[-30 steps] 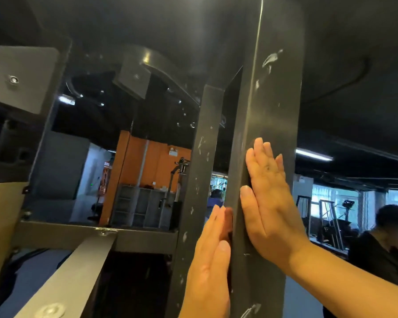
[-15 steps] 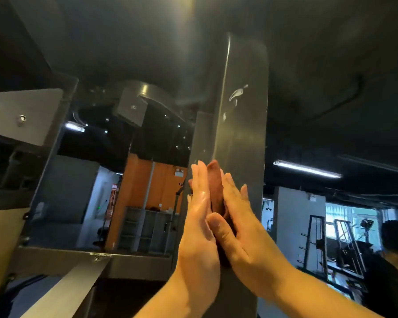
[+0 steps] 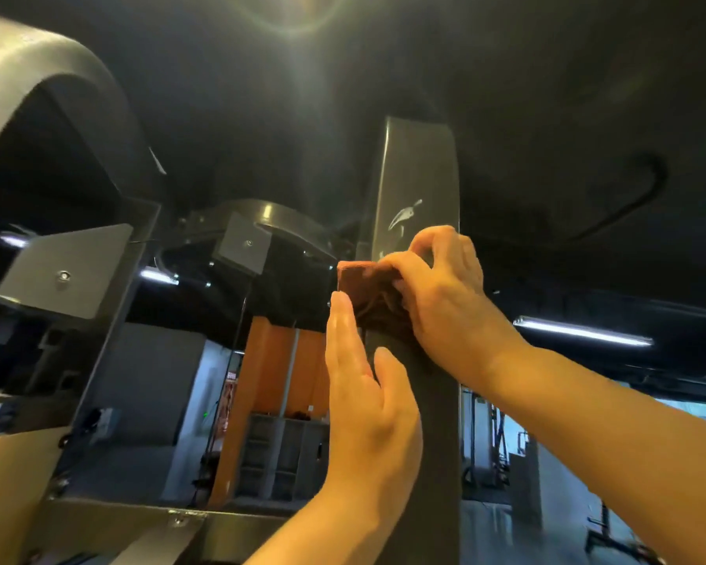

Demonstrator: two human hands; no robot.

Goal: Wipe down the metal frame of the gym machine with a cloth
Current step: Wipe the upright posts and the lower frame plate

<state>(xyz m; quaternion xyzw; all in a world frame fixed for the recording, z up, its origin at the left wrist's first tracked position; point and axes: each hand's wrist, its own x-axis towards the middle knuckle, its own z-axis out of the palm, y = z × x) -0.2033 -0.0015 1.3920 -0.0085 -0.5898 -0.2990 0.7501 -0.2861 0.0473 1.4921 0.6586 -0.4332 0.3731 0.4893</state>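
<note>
Far out at nine o'clock hangs a bolted plate of the machine, with a curved arm of the frame bending over it at ten o'clock. I am not working on either one.

My left hand comes up from six o'clock. Its fingers are straight and together, laid flat along the left side of the upright post, with the thumb resting across the front. It holds nothing. I think it is there to steady me and keep the cloth's edge from sliding off the corner.

The cloth sits right at the centre of my view, at twelve o'clock from my left fingertips. It is wrapped round the post's left front corner. It is a rusty brown, bunched into folds, with one flat edge sticking out to the left.

My right hand reaches in from four o'clock, its fingers curled and clamping the cloth against the metal so that I can rub with pressure.

The post is dark grey, with a dull shine. A pale scuff shows at twelve o'clock, just above my knuckles. It may be chipped paint rather than dirt; the blur makes it hard to tell.
</note>
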